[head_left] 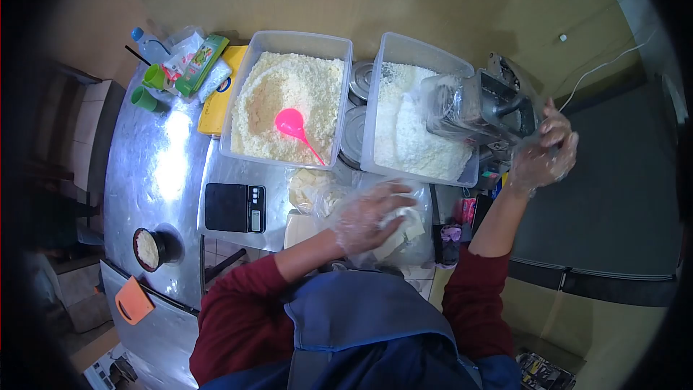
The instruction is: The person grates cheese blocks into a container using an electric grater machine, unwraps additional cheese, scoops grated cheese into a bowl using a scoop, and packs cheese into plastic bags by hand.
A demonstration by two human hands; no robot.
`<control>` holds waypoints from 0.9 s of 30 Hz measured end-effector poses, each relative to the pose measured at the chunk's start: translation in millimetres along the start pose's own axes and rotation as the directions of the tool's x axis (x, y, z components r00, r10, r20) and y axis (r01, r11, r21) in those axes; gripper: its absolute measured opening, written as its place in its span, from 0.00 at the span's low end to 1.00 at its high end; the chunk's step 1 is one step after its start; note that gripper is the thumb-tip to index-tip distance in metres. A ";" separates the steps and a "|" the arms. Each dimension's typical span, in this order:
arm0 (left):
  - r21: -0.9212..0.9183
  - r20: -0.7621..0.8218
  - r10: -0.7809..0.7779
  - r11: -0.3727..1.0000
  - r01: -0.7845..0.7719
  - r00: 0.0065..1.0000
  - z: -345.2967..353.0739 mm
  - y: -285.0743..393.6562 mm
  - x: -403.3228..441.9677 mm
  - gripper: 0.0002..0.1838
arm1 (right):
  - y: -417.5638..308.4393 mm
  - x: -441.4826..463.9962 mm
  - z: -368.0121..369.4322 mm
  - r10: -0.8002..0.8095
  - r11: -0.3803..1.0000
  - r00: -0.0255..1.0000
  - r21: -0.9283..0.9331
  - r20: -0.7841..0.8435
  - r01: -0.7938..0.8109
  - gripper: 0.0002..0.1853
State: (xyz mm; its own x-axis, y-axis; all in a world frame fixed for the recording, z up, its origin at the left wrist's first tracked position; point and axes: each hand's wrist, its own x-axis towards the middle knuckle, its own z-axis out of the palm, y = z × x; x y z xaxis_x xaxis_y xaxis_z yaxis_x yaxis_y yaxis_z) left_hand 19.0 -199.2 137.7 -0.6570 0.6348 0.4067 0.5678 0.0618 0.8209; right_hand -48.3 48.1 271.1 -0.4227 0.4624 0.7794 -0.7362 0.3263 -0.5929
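My left hand, in a clear plastic glove, has its fingers spread over a clear plastic bag with pale, flat-sided pieces in it. My right hand, also gloved, is raised with bent fingers at the right side of a dark metal machine partly wrapped in clear plastic. Whatever those fingers may hold cannot be made out. The machine's plastic-covered front overhangs a clear tub of white, powdery crumbs.
Left of that tub, another tub holds yellowish crumbs and a pink spoon. Round metal lids sit between the tubs. A black scale, a dark bowl, green cups and an orange board lie leftward.
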 end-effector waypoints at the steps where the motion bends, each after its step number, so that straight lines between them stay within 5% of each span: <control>1: -0.013 -0.050 -0.083 0.997 0.082 0.995 -4.1 -6.5 -12.2 0.18 | 2.7 -10.1 -2.9 -0.034 0.999 0.999 -0.017 0.006 0.034 0.22; 5: 0.002 -0.180 -0.298 0.953 0.303 0.938 -25.2 -28.5 -43.6 0.15 | 12.4 -36.9 -10.9 -0.068 0.995 0.997 -0.069 -0.032 0.066 0.21; 15: 0.117 -0.294 -0.278 0.939 0.324 0.914 -51.6 -41.3 -45.6 0.14 | 10.9 -41.7 -15.6 -0.080 0.985 0.996 -0.149 0.049 0.087 0.21; 17: 0.111 -0.298 -0.282 0.938 0.327 0.912 -54.1 -41.3 -46.2 0.14 | 6.3 -37.2 -16.0 -0.073 0.949 0.993 -0.301 0.092 0.098 0.21; 20: 0.110 -0.312 -0.296 0.933 0.343 0.903 -59.8 -43.3 -47.8 0.14 | 6.1 -24.9 -17.1 -0.002 0.997 1.000 -0.073 0.025 0.004 0.21; 27: 0.076 -0.351 -0.335 0.920 0.383 0.874 -71.7 -52.0 -53.4 0.14 | 13.6 -45.9 -14.4 -0.057 0.992 0.998 -0.115 -0.015 0.055 0.22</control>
State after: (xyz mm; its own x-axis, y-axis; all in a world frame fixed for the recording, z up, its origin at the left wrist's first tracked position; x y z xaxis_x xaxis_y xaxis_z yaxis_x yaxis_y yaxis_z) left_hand -11.0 -291.6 102.0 -0.9387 0.2643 0.2212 0.3087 0.3591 0.8808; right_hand -31.4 43.2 224.4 -0.3719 0.4557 0.8087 -0.6927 0.4437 -0.5686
